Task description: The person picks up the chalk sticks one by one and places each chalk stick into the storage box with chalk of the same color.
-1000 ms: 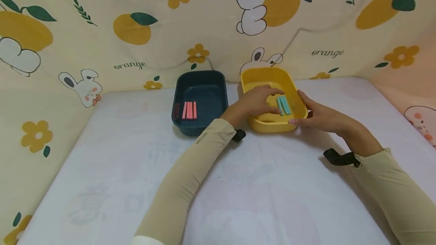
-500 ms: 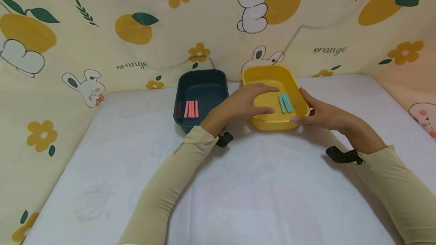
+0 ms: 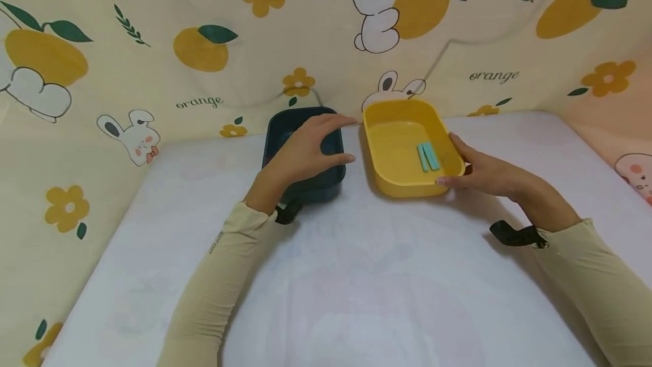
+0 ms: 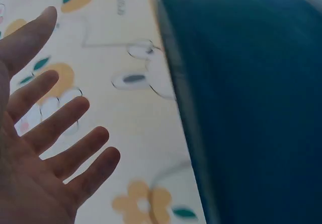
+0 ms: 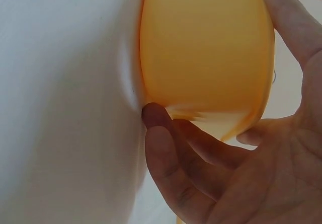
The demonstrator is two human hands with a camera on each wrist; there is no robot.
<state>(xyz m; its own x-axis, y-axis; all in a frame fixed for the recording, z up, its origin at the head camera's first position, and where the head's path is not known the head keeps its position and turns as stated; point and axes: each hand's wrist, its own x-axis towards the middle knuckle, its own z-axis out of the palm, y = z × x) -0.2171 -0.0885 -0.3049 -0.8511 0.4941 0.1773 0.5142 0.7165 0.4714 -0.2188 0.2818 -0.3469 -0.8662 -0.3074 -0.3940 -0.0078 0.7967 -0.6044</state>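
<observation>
My left hand (image 3: 304, 152) is held over the dark blue bin (image 3: 326, 184) with its fingers spread and nothing between them. The left wrist view has the left hand (image 4: 60, 148) apart from the dark blue bin's wall (image 4: 251, 108). That hand and forearm hide the pink chalk sticks seen in the bin earlier. To its right stands the yellow bin (image 3: 402, 177), with two teal chalk sticks (image 3: 429, 156) lying side by side on its floor. My right hand (image 3: 491, 171) grips the yellow bin at its right side, the fingers curled against its wall (image 5: 206, 48) in the right wrist view.
Both bins stand on a white-covered table (image 3: 367, 276), near its back edge. Behind them hangs a cream cloth backdrop (image 3: 316, 33) printed with oranges, flowers and rabbits. A narrow gap separates the two bins.
My left hand has moved left from inside the yellow bin, past the gap, to above the dark blue bin, covering the pink chalk sticks. The right hand stays at the yellow bin.
</observation>
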